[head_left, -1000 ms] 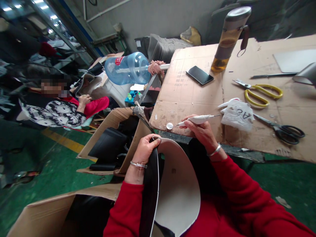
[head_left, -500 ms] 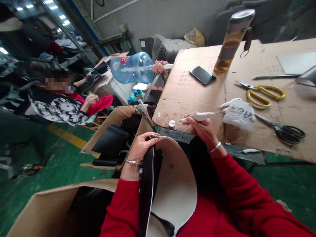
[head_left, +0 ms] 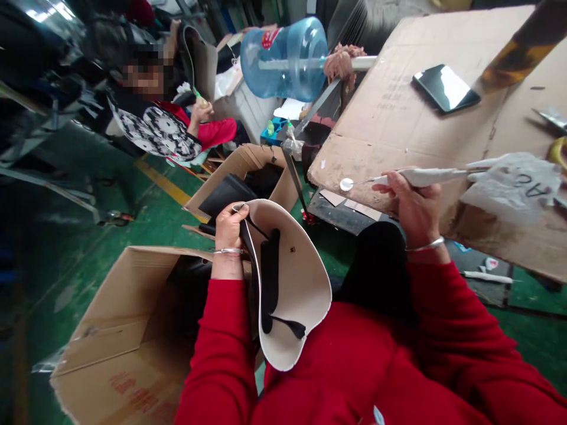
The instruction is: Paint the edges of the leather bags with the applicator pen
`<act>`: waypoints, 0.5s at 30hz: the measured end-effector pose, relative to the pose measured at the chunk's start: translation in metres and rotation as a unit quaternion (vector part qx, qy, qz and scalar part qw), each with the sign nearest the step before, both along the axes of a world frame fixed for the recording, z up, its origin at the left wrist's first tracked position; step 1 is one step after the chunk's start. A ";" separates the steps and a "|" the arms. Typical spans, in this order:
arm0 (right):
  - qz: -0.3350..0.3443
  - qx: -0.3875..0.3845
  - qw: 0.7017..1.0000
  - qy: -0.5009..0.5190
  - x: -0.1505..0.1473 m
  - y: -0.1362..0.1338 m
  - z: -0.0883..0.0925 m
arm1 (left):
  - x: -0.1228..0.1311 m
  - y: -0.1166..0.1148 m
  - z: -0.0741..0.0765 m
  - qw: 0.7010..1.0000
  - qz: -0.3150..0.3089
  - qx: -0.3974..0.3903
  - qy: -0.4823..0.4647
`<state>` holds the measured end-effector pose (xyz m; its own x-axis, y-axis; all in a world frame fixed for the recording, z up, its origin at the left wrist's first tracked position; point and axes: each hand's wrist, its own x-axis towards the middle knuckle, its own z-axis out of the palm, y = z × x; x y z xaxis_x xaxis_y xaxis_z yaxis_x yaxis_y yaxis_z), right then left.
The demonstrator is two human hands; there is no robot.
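Observation:
My left hand [head_left: 230, 227] is closed on the top edge of a curved white sheet with a black backing [head_left: 292, 283], held upright over my lap; a black strap [head_left: 269, 277] lies against its inner face. My right hand [head_left: 410, 203] grips a white pen-shaped tool [head_left: 425, 176]. The tool's thin tip points left at a small white round cap [head_left: 346, 185] on the edge of the cardboard-covered table [head_left: 390, 118].
An open cardboard box [head_left: 128, 330] stands by my left arm, another with black pieces [head_left: 239, 183] beyond it. A phone [head_left: 445, 87], a crumpled plastic bag [head_left: 518, 183] and a bottle [head_left: 518, 53] are on the table. A seated person [head_left: 163, 127] works at the left near a blue water jug [head_left: 287, 59].
My view has swung down and left. The white sheet has turned so that its inner face and black strap show. My right hand still holds the tool at the cap.

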<state>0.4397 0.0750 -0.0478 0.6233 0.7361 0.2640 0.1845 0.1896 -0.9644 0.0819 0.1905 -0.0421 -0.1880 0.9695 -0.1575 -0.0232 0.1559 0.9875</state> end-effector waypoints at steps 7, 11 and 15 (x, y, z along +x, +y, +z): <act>-0.003 -0.002 1.000 0.021 -0.003 -0.003 0.002 | -0.016 0.001 0.007 0.999 0.050 0.005 0.020; -0.004 -0.016 1.000 0.016 -0.001 -0.003 -0.001 | -0.050 0.011 0.027 0.989 0.138 0.041 0.036; 0.001 -0.032 0.999 0.005 0.000 -0.002 -0.004 | -0.087 0.043 0.065 0.958 0.258 0.109 0.054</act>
